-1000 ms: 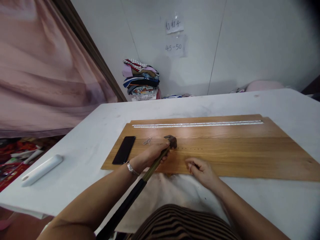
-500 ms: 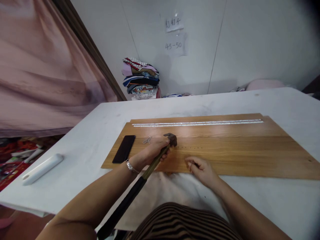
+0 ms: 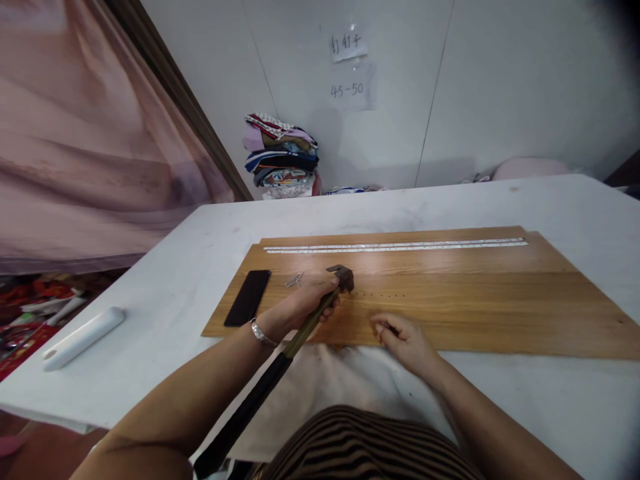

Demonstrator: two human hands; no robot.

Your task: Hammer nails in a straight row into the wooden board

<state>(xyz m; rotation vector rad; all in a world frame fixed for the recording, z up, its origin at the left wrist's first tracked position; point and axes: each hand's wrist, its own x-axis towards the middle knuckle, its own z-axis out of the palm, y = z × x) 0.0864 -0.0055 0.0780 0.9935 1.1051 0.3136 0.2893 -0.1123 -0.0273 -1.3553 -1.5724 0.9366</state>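
Observation:
My left hand (image 3: 311, 301) is wrapped round a claw hammer (image 3: 305, 331), gripping it close below its metal head. The head rests on or just over the wooden board (image 3: 475, 303), and the black grip slants down toward my body. My right hand (image 3: 403, 339) lies at the board's near edge with curled fingers; whether anything sits inside them is hidden. Between the hands and beyond them, a short row of small dark nail heads or holes (image 3: 383, 295) runs rightward from the hammer head. A little pile of loose nails (image 3: 295, 279) lies left of the hammer head.
A black phone (image 3: 249, 298) lies on the board's left end. Two white measuring strips (image 3: 400, 247) run along its far side. A white oblong object (image 3: 84, 338) is on the white table (image 3: 165, 267) at left. Folded clothes (image 3: 283, 157) are stacked against the wall.

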